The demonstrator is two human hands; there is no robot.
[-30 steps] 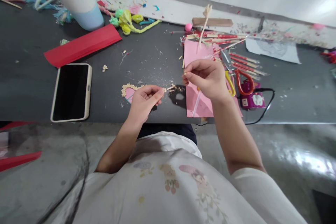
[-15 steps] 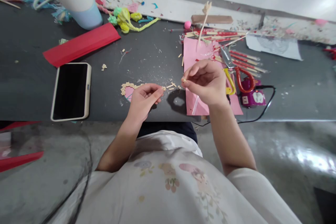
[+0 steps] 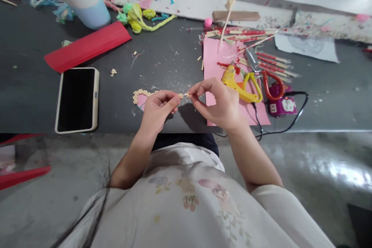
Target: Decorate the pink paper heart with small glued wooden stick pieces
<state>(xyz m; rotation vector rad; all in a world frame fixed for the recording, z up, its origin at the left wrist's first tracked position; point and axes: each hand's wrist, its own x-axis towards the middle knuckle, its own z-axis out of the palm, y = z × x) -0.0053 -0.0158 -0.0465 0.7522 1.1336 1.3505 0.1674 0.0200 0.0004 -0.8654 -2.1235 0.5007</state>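
Clock centred on the pink piece point(image 3: 140, 100), twelve pointing away from the body. The piece, its rim beaded with pale bits, lies on the dark table point(image 3: 165, 66) near the front edge, its right part covered by the left hand point(image 3: 161, 110). The piece's rim is gripped between that hand's thumb and fingers, presumably so that it is steadied; whether it is lifted at all cannot be told. At three o'clock, a pale chip point(image 3: 186, 95) appears pinched in the fingertips of the right hand point(image 3: 216, 102), tips only, likely because so small a bit leaves no room for more. The two hands are nearly met, probably for fine control. Farther toward three, a glue gun point(image 3: 238, 87) is laid on a pink sheet point(image 3: 215, 56), perhaps so that drips are kept off the table; it is judged handy for the right hand. The cutter point(image 3: 251, 60) and wrapped sticks point(image 3: 273, 66) are left past it, toward two. At nine, the phone point(image 3: 77, 100) is set flat, apparently out of the way; toward ten, a red wrap point(image 3: 88, 46).
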